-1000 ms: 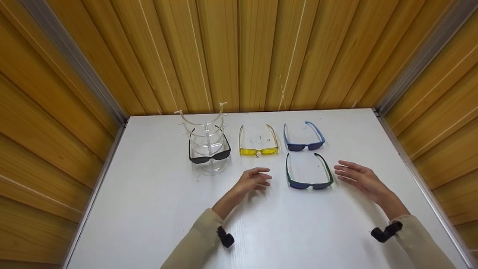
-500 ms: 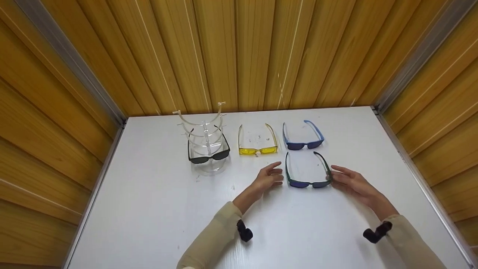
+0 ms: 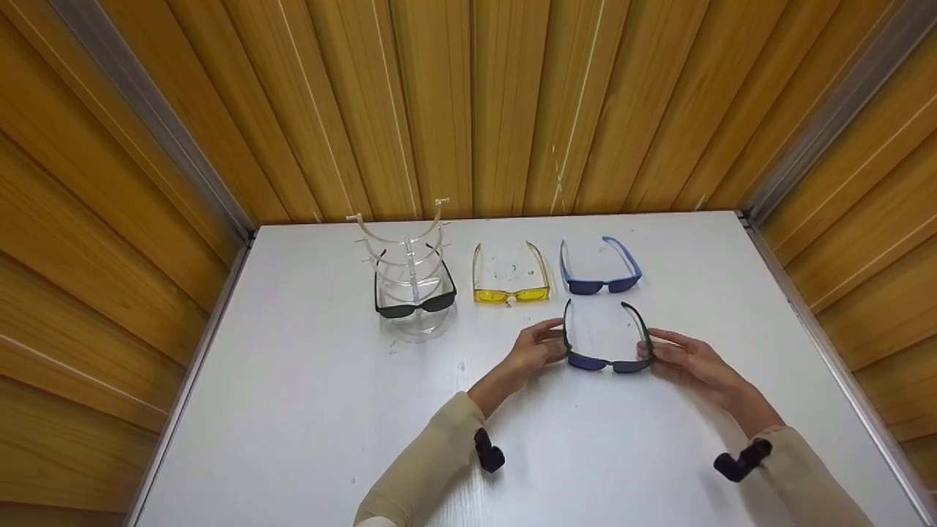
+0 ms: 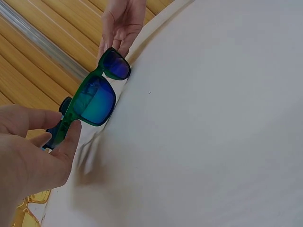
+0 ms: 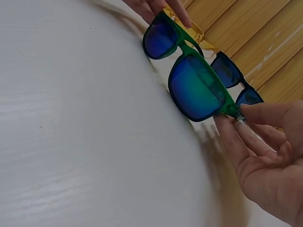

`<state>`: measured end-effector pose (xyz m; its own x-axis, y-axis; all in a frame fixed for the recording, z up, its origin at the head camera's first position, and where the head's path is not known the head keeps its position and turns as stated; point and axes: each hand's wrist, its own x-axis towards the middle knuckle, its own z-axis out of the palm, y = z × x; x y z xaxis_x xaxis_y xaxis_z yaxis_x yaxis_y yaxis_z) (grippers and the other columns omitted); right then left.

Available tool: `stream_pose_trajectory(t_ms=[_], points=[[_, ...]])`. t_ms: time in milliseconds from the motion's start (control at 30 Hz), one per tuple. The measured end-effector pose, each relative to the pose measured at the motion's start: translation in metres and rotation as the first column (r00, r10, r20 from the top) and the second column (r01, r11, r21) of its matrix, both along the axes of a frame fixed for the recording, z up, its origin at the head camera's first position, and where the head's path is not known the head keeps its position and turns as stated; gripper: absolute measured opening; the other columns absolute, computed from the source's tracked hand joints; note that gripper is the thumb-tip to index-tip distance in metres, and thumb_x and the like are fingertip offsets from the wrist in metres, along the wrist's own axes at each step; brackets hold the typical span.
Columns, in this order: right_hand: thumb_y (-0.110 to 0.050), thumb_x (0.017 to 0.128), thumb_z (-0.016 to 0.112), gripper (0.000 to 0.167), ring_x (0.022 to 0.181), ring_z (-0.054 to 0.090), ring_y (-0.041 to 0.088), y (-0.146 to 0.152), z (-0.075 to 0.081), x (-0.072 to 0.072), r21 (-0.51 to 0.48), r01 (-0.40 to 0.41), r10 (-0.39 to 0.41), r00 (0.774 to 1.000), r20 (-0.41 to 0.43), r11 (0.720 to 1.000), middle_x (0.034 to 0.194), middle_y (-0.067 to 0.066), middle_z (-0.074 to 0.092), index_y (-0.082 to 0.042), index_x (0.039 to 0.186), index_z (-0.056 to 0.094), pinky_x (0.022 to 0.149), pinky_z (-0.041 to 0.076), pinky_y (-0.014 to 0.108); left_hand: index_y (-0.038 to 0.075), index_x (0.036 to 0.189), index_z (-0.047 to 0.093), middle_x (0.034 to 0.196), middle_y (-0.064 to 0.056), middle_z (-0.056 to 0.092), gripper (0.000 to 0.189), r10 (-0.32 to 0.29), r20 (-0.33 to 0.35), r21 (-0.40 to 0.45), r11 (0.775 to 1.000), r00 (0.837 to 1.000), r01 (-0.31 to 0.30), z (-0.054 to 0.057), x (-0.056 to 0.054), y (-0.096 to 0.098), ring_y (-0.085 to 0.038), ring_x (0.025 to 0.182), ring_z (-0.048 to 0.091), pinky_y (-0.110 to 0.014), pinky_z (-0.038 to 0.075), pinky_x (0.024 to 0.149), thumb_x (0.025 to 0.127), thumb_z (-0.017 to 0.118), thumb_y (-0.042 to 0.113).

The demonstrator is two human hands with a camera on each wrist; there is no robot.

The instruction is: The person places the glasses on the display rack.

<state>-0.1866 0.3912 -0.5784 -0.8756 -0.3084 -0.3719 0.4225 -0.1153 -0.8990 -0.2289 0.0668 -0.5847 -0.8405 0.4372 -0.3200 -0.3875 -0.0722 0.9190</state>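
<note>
Green-framed sunglasses [image 3: 588, 362] with mirrored blue lenses are at the right of the table, temples pointing away from me. My left hand [image 3: 534, 350] pinches the left temple near the hinge; in the left wrist view its thumb and fingers sit on either side of the green frame [image 4: 71, 113]. At the opposite hinge, my right hand [image 3: 695, 364] pinches the other temple between thumb and fingers, as the right wrist view shows with the green sunglasses [image 5: 196, 90]. Both lenses face me and are uncovered.
A clear tiered display stand [image 3: 411, 271] stands at the left, with black sunglasses [image 3: 397, 311] on a lower tier. Yellow glasses [image 3: 492, 296] and blue sunglasses [image 3: 585, 287] lie behind my hands. Wood-patterned walls [image 3: 505, 110] enclose the white table [image 3: 293, 410] at the back and sides.
My left hand has moved right, up to the green sunglasses, and my right hand has moved slightly left. Both now grip the temples, which were untouched a second ago.
</note>
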Motion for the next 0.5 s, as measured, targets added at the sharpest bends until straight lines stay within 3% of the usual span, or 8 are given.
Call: stream_pose_trajectory(t_ms=[500], points=[[-0.009, 0.104, 0.057, 0.064, 0.117, 0.070, 0.010, -0.0008, 0.0042, 0.0083, 0.047, -0.024, 0.025, 0.999, -0.029, 0.999, 0.126, 0.003, 0.074, 0.003, 0.159, 0.026, 0.100, 0.056, 0.022, 0.006, 0.146, 0.054, 0.134, -0.020, 0.064, 0.058, 0.017, 0.032, 0.005, 1.000, 0.999, -0.018, 0.0042, 0.0074, -0.0015, -0.016, 0.100, 0.071, -0.035, 0.062, 0.095, 0.090, 0.062, -0.008]])
